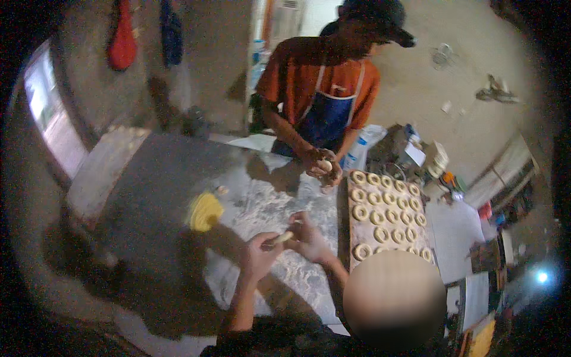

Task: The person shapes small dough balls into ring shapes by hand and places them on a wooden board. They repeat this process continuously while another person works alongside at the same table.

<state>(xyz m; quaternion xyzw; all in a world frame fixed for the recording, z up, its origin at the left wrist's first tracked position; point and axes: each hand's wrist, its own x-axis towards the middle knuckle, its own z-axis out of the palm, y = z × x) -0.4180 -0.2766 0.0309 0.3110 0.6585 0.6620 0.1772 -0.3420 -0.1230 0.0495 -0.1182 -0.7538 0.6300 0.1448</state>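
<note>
While left hand (260, 257) grips dough strip (283, 238) above floured table (262, 201), right hand (310, 243) meets its right end, grip unclear. I judge shaping step; next move probably calls for curling strip into ring, like dough rings (385, 215) on tray (364, 231) at right.

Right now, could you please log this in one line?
left hand: holding dough strip; right hand: at its end; dough rings: on board

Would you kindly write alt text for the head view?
The left hand holds a small, pale dough piece, the right hand at its other end, above a floured grey table. Rightward, a brownish board bears rows of pale dough rings; opposite stands a co-worker in orange shirt, blue apron.
</note>
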